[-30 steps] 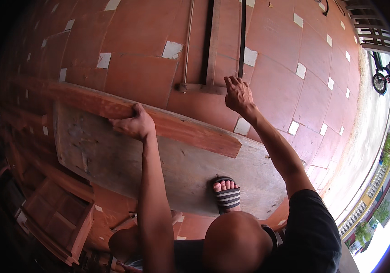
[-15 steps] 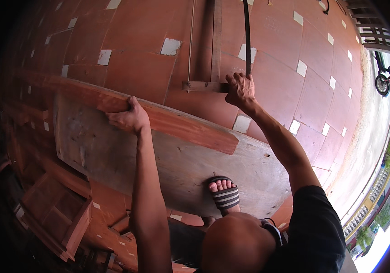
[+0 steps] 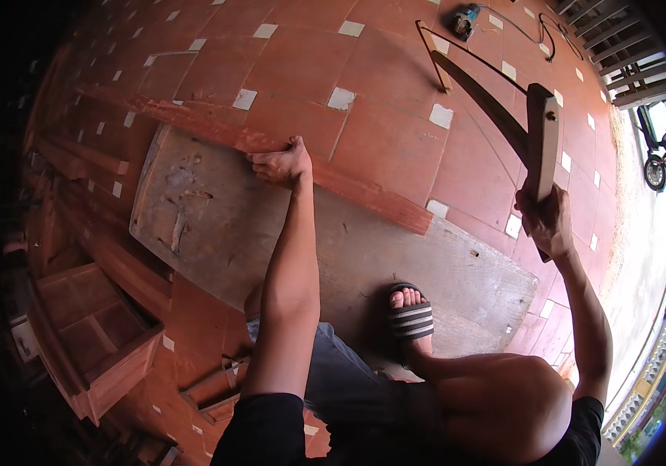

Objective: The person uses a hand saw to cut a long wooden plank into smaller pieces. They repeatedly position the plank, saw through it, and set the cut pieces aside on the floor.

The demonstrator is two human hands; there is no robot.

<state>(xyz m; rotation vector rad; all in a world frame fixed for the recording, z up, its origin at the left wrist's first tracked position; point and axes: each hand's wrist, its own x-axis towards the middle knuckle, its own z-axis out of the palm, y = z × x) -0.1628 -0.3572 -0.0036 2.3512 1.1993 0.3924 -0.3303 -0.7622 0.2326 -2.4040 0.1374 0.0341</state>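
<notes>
My left hand (image 3: 285, 165) is closed over a long reddish plank (image 3: 372, 200), its fingers wrapped on the near edge. The plank lies along the far side of a wide greyish board (image 3: 333, 252), and its left part runs on past the board. Raised off to the right, my right hand (image 3: 549, 221) grips the end piece of a wooden frame saw (image 3: 539, 128). The saw slants away toward the far middle of the view, apart from the plank. A foot in a striped sandal (image 3: 410, 318) rests on the board.
Far off on the tiled floor (image 3: 302, 70) sits a blue power tool (image 3: 466, 21) with a dark cable. At lower left stands a reddish wooden cabinet piece (image 3: 123, 361), with long timbers (image 3: 115, 256) beyond it. A slatted wooden structure (image 3: 620, 50) and a motorbike (image 3: 657, 155) are at right.
My right hand has drawn the frame saw back to the right and lifted it, so it now slants. My left hand keeps hold of the plank. The whole view has shifted.
</notes>
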